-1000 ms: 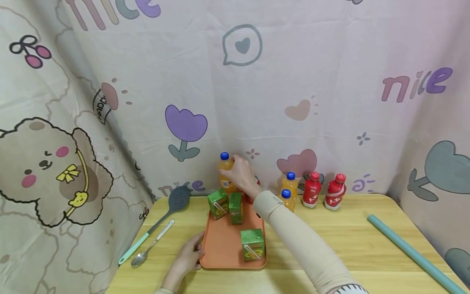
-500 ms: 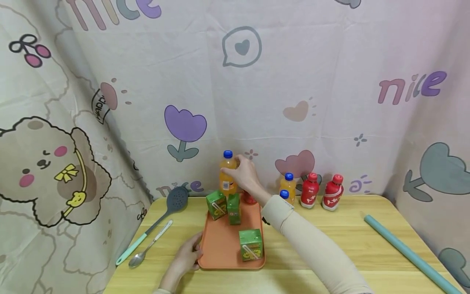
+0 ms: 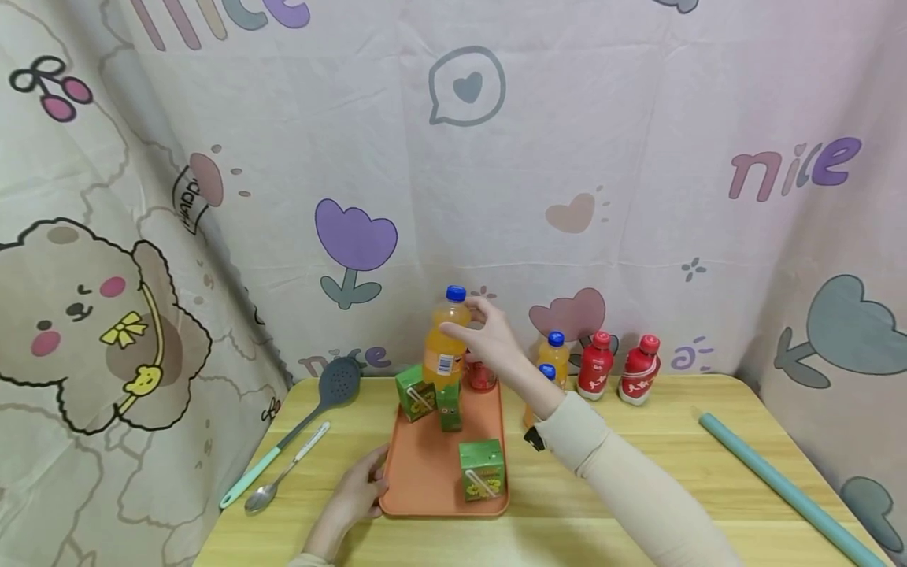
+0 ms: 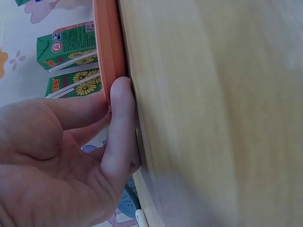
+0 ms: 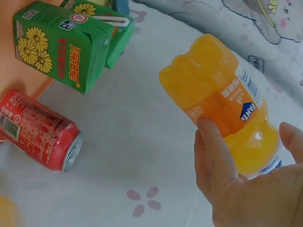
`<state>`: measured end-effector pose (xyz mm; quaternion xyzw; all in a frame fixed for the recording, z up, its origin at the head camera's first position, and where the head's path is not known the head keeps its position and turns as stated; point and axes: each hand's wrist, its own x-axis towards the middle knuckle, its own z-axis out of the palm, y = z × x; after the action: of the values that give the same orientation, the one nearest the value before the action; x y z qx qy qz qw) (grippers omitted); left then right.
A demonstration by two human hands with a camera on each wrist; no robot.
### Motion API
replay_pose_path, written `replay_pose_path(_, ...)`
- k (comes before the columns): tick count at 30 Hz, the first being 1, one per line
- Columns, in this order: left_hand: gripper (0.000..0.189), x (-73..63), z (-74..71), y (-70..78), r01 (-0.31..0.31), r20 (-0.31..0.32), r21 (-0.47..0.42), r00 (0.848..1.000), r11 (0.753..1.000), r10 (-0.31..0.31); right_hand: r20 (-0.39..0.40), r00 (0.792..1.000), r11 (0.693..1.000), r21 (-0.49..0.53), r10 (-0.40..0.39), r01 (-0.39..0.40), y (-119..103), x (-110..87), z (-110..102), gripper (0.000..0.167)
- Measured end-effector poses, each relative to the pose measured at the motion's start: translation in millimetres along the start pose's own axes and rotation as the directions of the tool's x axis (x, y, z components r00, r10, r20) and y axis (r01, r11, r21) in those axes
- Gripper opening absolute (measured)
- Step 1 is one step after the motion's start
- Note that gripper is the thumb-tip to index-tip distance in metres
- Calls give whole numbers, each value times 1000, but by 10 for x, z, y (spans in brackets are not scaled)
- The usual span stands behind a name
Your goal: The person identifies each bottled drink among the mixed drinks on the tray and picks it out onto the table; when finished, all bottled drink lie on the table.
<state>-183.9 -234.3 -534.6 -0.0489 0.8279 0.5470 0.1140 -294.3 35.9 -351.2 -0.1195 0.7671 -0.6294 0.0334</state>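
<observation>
My right hand (image 3: 489,335) grips an orange soda bottle (image 3: 445,346) with a blue cap, held upright above the back of the orange tray (image 3: 425,465). In the right wrist view, the bottle (image 5: 222,94) shows a Fanta label between thumb and fingers. My left hand (image 3: 357,488) pinches the tray's left edge; in the left wrist view, the tray rim (image 4: 108,42) sits between its fingers. Green drink cartons stand on the tray: one (image 3: 414,394) at back left, one (image 3: 449,408) partly hidden behind the bottle, one (image 3: 482,471) at front right. A red can (image 5: 40,130) stands at the tray's back right.
Right of the tray stand more orange bottles (image 3: 556,354), partly behind my sleeve, and two red bottles (image 3: 595,366). A slotted turner (image 3: 340,382) and a spoon (image 3: 264,498) lie at left, a teal rod (image 3: 779,480) at right. A patterned curtain (image 3: 468,197) hangs behind.
My right hand has moved the orange bottle to the right and nearer, from behind the cartons to over the tray's back. The left hand stays on the tray edge.
</observation>
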Motion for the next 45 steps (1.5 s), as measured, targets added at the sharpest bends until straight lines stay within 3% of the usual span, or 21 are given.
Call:
replay_pose_path(10, 63, -12, -10, -16, -7, 24, 21, 1000, 1000, 7, 51, 997, 995, 77, -63, 59, -1, -282, -309, 57)
replay_pose_path(16, 63, 3, -9, -11, -3, 25, 15, 1000, 1000, 3, 34, 994, 993, 57, -105, 103, -44, -472, -516, 62)
replay_pose_path(28, 62, -3, 13, 1, -1, 4, 27, 1000, 1000, 1, 91, 996, 974, 224, 0, -20, 73, -767, -966, 72)
replay_pose_path(36, 62, 4, 9, -40, 18, 13, 27, 1000, 999, -18, 34, 999, 970, 244, -25, 16, 294, -915, -1257, 65)
replay_pose_path(45, 62, 10, 12, -22, 13, 1, 33, 1000, 999, -13, -27, 999, 976, 213, 45, -38, 627, -1022, -1573, 64)
